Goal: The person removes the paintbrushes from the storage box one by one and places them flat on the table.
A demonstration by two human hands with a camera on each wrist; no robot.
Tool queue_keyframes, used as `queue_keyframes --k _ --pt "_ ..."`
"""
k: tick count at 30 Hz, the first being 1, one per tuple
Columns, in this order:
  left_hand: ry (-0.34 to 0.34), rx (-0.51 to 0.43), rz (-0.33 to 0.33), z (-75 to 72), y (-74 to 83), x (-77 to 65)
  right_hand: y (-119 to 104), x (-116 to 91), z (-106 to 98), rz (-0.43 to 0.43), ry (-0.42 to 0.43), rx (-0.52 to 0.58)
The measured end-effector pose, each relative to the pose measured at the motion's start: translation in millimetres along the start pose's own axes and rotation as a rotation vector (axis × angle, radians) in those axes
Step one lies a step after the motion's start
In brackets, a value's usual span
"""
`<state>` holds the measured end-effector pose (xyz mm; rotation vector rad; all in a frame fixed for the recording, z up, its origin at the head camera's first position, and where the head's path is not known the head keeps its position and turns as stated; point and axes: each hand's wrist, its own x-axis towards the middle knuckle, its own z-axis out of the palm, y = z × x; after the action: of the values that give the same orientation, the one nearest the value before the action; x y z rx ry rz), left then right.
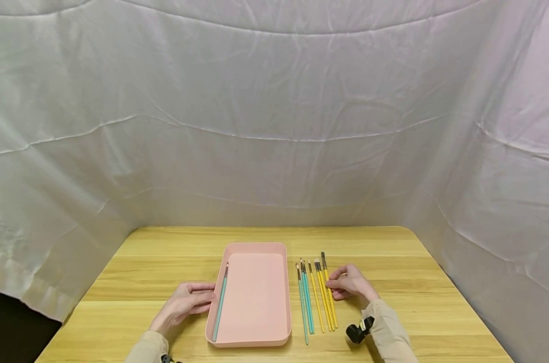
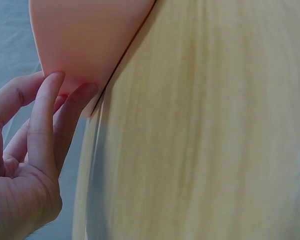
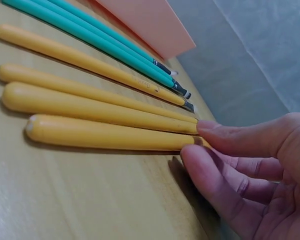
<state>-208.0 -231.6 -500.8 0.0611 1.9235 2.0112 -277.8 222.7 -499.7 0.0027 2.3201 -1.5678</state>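
Note:
A pink tray lies lengthwise on the table, with one teal paintbrush along its left inner wall. My left hand is at the tray's left side; in the left wrist view its fingertips touch the outer wall. Right of the tray, my right hand pinches the rightmost yellow paintbrush near its ferrule between thumb and finger. That brush lies beside other yellow paintbrushes. Its bristles are hidden by the fingers in the right wrist view.
Several teal paintbrushes lie between the tray and the yellow ones, bristles pointing away. The wooden table ends at grey cloth hanging behind and at the sides. A black wrist device sits by the right sleeve.

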Motion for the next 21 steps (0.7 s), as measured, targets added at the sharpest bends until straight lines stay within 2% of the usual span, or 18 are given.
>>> queue_keyframes --k 21 --pt "0.005 -0.019 -0.002 0.1 1.1 -1.1 -5.3 -1.2 -4.9 -0.109 -0.079 0.143"
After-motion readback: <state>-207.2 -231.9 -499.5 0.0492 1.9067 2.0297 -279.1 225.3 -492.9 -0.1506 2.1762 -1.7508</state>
